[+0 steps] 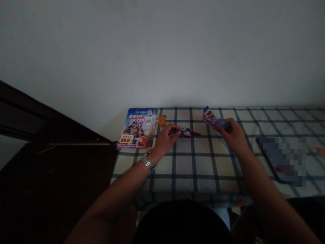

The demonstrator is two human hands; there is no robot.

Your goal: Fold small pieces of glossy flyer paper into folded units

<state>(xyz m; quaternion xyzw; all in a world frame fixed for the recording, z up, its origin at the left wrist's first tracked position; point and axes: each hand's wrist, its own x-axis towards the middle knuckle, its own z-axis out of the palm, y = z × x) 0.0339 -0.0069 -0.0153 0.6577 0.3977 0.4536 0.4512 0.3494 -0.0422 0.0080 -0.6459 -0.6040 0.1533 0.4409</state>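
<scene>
My left hand (169, 137), with a metal watch (147, 161) at its wrist, pinches a dark red and blue folded piece of printed paper (191, 133) that points to the right, low over the cloth. My right hand (232, 132) grips another folded piece of printed paper (211, 117), blue with white and red lettering, tilted up to the left. A gap separates the two pieces. Left of my left hand lies a stack of colourful printed flyers (137, 128), the top one marked 89.9. An orange bear-shaped thing (160, 120) sits between the stack and my left hand.
The table has a white and blue checked cloth (184, 166) and stands against a pale wall (177, 54). A dark tablet-like device (281, 161), partly pixelated, lies at right. Part of another hand (320, 151) shows at the right edge.
</scene>
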